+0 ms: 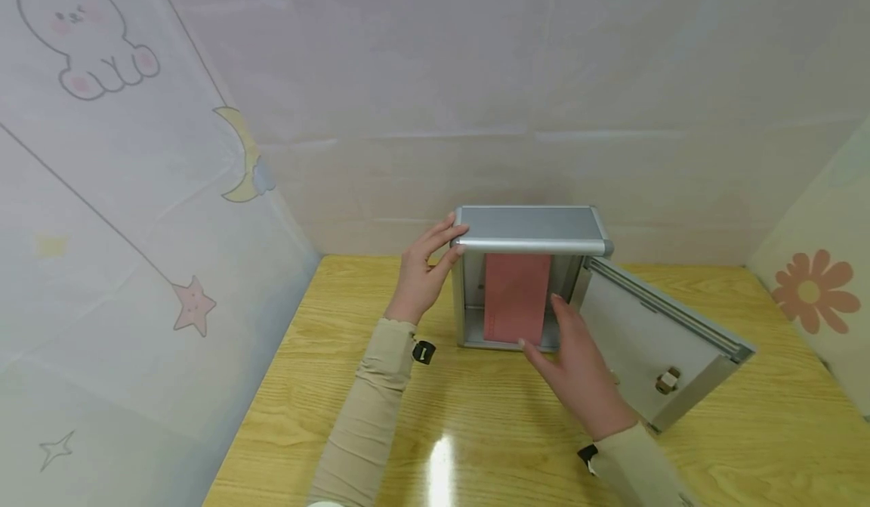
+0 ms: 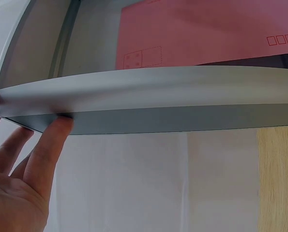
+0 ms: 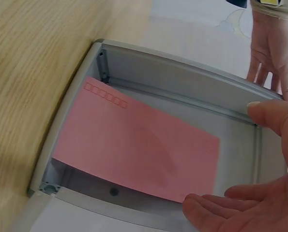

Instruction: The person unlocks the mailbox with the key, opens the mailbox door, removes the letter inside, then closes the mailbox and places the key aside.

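Right hand [image 1: 586, 375]: grip spread, empty, near pink envelope [image 1: 516, 299] | box [image 1: 533, 224]: touched by left hand [image 1: 420, 271], fingers extended, likely for steadying

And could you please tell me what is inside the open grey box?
A pink envelope stands on end inside the box, with inner wall showing at both sides. Whatever lies directly behind the envelope is covered, so I cannot tell.

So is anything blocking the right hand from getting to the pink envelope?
Nothing visible does. The door is swung open on the box's right side, and the right hand is at the open front, facing the pink envelope inside.
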`<move>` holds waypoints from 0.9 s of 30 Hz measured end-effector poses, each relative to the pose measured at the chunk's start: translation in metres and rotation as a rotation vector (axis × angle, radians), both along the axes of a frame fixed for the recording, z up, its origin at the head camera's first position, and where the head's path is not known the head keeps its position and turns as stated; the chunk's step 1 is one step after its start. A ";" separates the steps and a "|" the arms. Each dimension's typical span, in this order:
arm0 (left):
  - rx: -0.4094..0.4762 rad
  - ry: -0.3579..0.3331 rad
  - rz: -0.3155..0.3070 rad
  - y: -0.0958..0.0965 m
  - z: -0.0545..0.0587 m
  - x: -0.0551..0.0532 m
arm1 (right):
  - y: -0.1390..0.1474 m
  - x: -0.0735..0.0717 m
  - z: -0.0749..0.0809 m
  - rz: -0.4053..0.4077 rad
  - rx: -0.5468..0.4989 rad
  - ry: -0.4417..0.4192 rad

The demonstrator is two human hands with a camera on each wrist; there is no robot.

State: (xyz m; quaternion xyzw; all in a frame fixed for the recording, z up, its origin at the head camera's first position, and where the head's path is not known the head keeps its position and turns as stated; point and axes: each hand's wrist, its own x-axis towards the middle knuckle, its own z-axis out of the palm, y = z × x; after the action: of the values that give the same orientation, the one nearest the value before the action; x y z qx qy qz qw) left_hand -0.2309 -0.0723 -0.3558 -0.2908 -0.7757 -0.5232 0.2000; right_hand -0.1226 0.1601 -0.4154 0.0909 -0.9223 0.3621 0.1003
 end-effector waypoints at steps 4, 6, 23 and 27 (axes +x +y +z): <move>-0.012 -0.008 0.010 -0.002 -0.010 -0.009 | -0.002 -0.010 -0.013 -0.011 0.018 0.007; -0.020 -0.008 0.014 -0.003 -0.012 -0.011 | -0.003 -0.015 -0.019 -0.012 0.014 0.008; -0.021 -0.010 0.004 -0.003 -0.014 -0.012 | -0.003 -0.049 -0.057 -0.028 -0.084 -0.075; -0.019 -0.008 0.004 -0.003 -0.014 -0.012 | -0.004 -0.054 -0.063 -0.070 -0.069 -0.096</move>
State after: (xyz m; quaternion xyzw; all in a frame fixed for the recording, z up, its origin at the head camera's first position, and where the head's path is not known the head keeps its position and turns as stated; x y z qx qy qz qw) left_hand -0.2431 -0.0752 -0.3699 -0.2891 -0.7821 -0.5165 0.1950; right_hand -0.1767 0.1565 -0.4784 0.0374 -0.9157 0.3938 0.0715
